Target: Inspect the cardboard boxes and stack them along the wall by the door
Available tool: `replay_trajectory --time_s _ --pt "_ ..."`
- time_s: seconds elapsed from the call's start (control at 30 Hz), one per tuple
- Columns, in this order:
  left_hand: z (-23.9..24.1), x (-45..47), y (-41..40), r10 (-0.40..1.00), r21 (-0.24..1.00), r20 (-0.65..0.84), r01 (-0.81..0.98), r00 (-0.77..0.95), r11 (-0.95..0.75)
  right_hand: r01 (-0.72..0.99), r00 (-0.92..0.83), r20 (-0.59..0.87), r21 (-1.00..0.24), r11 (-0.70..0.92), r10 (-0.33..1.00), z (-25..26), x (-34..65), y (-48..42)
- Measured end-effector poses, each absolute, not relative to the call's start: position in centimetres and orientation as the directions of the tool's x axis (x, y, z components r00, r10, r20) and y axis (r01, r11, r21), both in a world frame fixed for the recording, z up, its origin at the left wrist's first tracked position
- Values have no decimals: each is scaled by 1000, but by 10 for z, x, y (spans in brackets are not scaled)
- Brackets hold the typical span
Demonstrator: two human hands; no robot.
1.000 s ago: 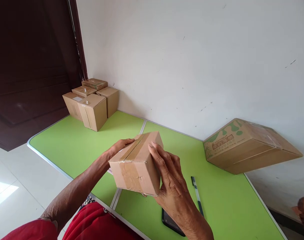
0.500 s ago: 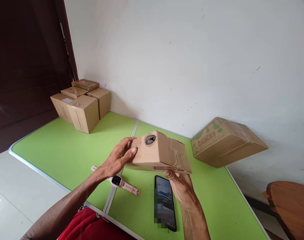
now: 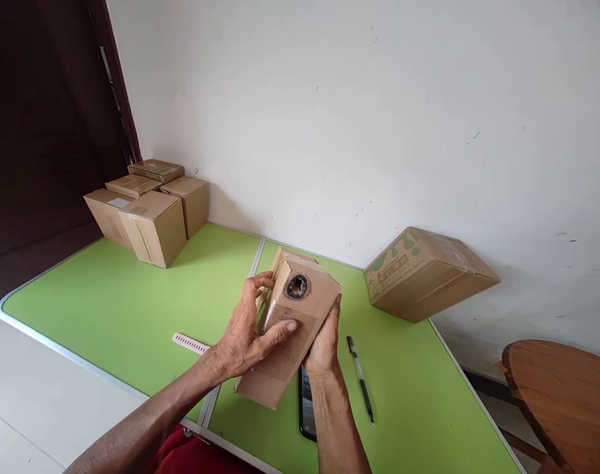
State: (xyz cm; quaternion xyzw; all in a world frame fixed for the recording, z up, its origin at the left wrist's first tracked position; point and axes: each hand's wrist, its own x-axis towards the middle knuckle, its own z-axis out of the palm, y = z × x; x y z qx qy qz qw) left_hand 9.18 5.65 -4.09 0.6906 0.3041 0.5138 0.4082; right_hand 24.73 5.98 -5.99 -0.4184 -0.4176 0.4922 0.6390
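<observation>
Between my hands a small cardboard box (image 3: 300, 342) is held tilted above the table. A round hole (image 3: 297, 286) with a dark scribbled rim is in its facing side. My left hand (image 3: 250, 329) grips the box's left side, thumb across the face. My right hand (image 3: 324, 342) supports it from the right and below, its fingers partly hidden by the box. Under the hands lie a black phone (image 3: 307, 411), partly covered by my right wrist, and a pink watch strap (image 3: 190, 343), the rest of it hidden by my left arm. A pen (image 3: 360, 382) lies right of my right forearm.
Several cardboard boxes (image 3: 154, 227) stand together at the far left of the green table (image 3: 93, 296). A larger carton (image 3: 431, 276) with green print sits at the right against the wall. A brown wooden seat (image 3: 566, 388) is beyond the table's right edge.
The box has been turned upright in my hands, so its holed side now faces me with its length running down. The pen has come into sight, while the watch face is now covered.
</observation>
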Motion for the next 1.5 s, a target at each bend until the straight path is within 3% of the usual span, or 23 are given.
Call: replay_trajectory --time_s 0.13,0.3,0.53,0.63,0.77,0.87,1.03,1.27,1.5 --pt "-47 97 66 833 857 504 -13 227 -515 -285 144 213 -926 247 966 -54 238 61" --pt "-59 98 70 841 852 504 47 199 -522 -174 307 177 -956 238 935 -46 233 60" --pt "-62 97 71 827 839 522 49 210 -542 204 450 199 -972 116 871 -19 232 51" --pt "-54 97 71 842 857 499 25 206 -514 289 493 213 -955 72 844 -7 226 46" --pt "-37 98 79 921 918 377 89 101 -386 327 492 231 -943 67 840 -2 216 43" --pt "-26 93 90 930 919 338 162 147 -359 368 475 256 -927 74 842 -4 214 43" --pt "-18 82 106 874 879 375 181 308 -441 389 440 267 -917 86 857 -6 217 46" --pt "-22 85 107 847 832 416 238 331 -501 253 398 239 -957 145 886 2 225 44" --pt "-23 92 107 767 764 471 234 435 -602 384 358 317 -907 171 878 7 244 33"
